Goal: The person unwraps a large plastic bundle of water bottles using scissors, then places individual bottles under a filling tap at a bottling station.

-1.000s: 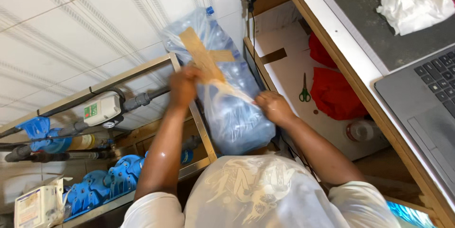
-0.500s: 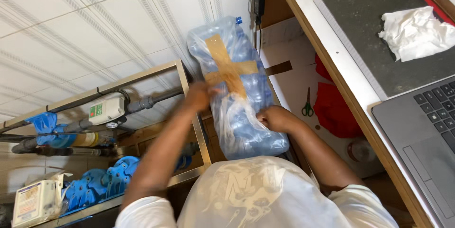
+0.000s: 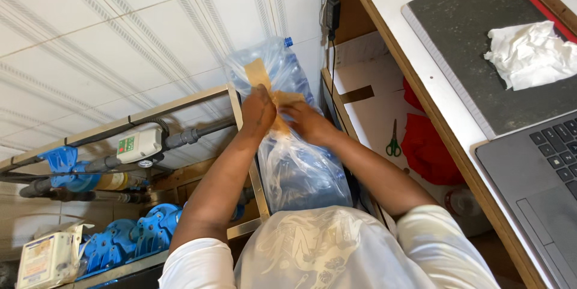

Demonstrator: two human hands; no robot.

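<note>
Looking down from the head view now: both hands have come together on the plastic-wrapped pack of water bottles (image 3: pixel 294 157), which stands on the tiled floor between the person's knees and the desk's open shelf. The left hand (image 3: pixel 258 110) is curled, fingers pinching the brown tape (image 3: pixel 259 76) crossing the top of the wrap; the right hand (image 3: pixel 305 119) is closed too, gripping the same tape just beside the left, knuckles almost touching. Half a second ago the hands sat lower and apart on the pack, with the tape cross lying flat and plain to see; now they've climbed to the cross itself and part of it is bunched under the fingers, so the work looks to have turned from steadying the pack to pulling at its tape. Left of the left hand runs a metal frame (image 3: pixel 243 145) with grey pipes (image 3: pixel 192 136) and blue fittings (image 3: pixel 126 238). Right of the right hand, green-handled scissors (image 3: pixel 393 143) lie on the shelf by a red cloth (image 3: pixel 428 148); above that, a laptop (image 3: pixel 535 175) and a crumpled tissue (image 3: pixel 529 54).
</note>
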